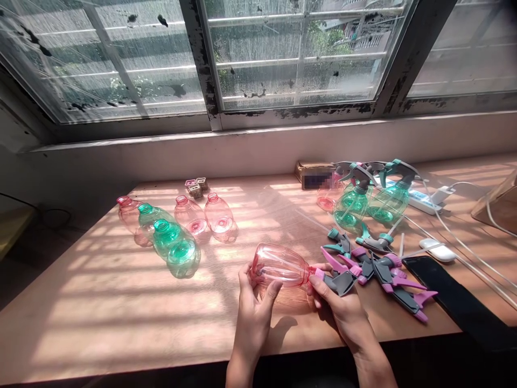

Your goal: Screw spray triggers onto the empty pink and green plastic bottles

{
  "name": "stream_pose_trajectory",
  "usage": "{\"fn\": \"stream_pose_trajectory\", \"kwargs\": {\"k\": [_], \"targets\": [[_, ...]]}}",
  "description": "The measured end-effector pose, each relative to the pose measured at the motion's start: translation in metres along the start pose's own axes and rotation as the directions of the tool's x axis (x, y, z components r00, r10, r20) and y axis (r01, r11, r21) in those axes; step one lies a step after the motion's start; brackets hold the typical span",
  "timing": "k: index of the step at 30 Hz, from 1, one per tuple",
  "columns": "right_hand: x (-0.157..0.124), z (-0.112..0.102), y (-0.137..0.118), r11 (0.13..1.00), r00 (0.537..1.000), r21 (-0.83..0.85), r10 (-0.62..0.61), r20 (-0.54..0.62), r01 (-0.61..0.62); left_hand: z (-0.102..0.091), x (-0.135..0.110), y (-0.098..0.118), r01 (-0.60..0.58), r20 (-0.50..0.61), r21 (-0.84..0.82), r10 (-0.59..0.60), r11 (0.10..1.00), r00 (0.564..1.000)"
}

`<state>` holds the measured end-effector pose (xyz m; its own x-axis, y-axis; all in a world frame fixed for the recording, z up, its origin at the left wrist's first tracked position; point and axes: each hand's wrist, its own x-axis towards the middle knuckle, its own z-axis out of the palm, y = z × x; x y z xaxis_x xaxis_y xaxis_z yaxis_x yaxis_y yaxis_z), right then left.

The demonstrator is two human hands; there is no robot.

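Observation:
A clear pink spray bottle (283,264) lies sideways between my hands, just above the table's front part. Its base end is gripped by my left hand (255,304), thumb along the near side. My right hand (341,307) pinches the pink collar of a grey and pink trigger sprayer (342,283) at the bottle's neck. The sprayer's tube shows inside the bottle; whether the collar's thread is engaged, I cannot tell. Right beside this hand is a pile of loose trigger sprayers (390,272), pink-grey and teal-grey.
Uncapped pink bottles (220,218) and green bottles (177,245) stand at the left. At the back right are green bottles with sprayers (351,205), a power strip (424,199) and cables. A black phone (440,285) and white mouse-like object (437,250) lie right.

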<state>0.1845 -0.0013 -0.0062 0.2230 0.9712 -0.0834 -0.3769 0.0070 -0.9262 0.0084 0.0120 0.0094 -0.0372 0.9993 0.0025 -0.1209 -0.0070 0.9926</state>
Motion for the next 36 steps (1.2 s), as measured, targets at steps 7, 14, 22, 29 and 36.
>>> {"fn": "stream_pose_trajectory", "kwargs": {"k": [7, 14, 22, 29, 36], "targets": [[0.002, -0.001, -0.001, 1.000, 1.000, 0.027, -0.011, 0.000, 0.011, 0.001, 0.000, 0.004, -0.020, 0.008, 0.015, 0.020, 1.000, 1.000], [0.002, -0.007, 0.000, 1.000, 1.000, 0.026, -0.016, 0.003, 0.016, 0.000, 0.001, 0.001, -0.022, 0.016, 0.091, 0.020, 0.996, 1.000], [0.000, -0.008, 0.003, 0.999, 0.994, 0.032, 0.012, 0.111, -0.016, -0.001, -0.003, -0.002, -0.025, 0.021, 0.048, 0.024, 0.999, 0.999], [-0.002, 0.000, -0.004, 1.000, 0.999, -0.006, -0.014, 0.050, 0.014, 0.000, 0.001, -0.003, -0.041, -0.011, -0.006, 0.041, 0.999, 0.999], [-0.001, 0.001, -0.005, 1.000, 1.000, 0.021, -0.007, 0.013, 0.007, -0.001, 0.003, -0.002, -0.065, -0.009, 0.050, 0.066, 0.997, 0.998]]}}
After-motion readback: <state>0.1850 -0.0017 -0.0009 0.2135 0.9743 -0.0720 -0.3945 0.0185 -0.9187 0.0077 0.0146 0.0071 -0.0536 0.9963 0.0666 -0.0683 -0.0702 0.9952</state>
